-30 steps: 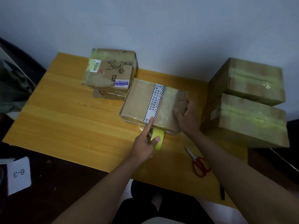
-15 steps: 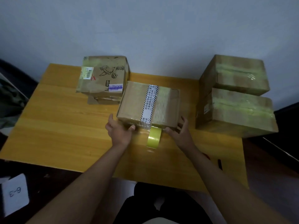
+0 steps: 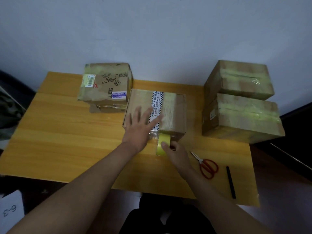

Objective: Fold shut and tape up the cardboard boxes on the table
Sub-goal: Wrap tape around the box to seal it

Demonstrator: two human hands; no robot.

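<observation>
Behind my wooden table [image 3: 67,132] is a plain pale wall [image 3: 152,31], and the table top is smooth and yellow-brown. Right in the middle sits the flat brown cardboard box [image 3: 175,112] I am working on, closed, with a white strip of printed tape [image 3: 157,102] and shiny clear tape running from the near edge to the far edge. That is the way its taped line points, away from me. My left hand [image 3: 140,125] lies flat on the lid with the fingers spread wide. My right hand [image 3: 175,152] holds the yellow tape roll [image 3: 163,144] against the near side of the box, thumb on top and fingers curled round it. Red scissors [image 3: 207,167] and a thin black pen [image 3: 230,182] lie near my right arm. Two big taped boxes [image 3: 239,102] are stacked at the right, well apart from mine. At the back left, a crumpled box with stickers [image 3: 106,83] sits on a smaller one, just beside my box.
</observation>
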